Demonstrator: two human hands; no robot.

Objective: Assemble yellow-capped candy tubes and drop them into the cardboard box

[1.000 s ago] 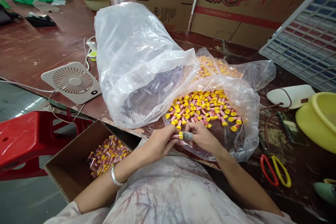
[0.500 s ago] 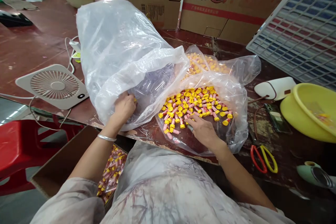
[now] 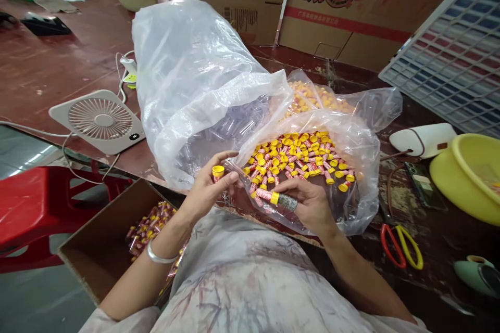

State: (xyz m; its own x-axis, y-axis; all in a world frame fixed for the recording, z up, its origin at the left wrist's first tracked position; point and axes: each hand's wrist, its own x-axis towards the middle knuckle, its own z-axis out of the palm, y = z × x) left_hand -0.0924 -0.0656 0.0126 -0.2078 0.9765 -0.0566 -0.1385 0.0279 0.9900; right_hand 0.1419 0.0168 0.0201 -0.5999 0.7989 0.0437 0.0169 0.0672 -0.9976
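Note:
My left hand (image 3: 211, 187) is out in front of the mouth of a large translucent bag (image 3: 195, 52) of clear plastic tubes (image 3: 244, 119). Its curled fingers hold a small red-and-white tube with a yellow cap (image 3: 218, 171), and something clear shows by the fingertips. My right hand (image 3: 314, 205), its thumb covered in speckled grey, pinches another yellow-capped tube (image 3: 267, 195) lengthwise, one end pointing left. Just beyond lies an open clear bag (image 3: 351, 140) with many loose yellow-capped tubes (image 3: 300, 153) spilling toward me.
A cardboard box (image 3: 94, 250) holding capped tubes sits below the table edge, by a red stool (image 3: 47, 208). On the table are a white fan (image 3: 102, 120), scissors (image 3: 402, 247), a phone (image 3: 424, 184) and a yellow basin (image 3: 464, 182). Cartons (image 3: 336, 15) stand behind.
My left hand has come out of the large bag toward the right hand. My right hand has lifted a capped tube from the pile. The view has shifted slightly left.

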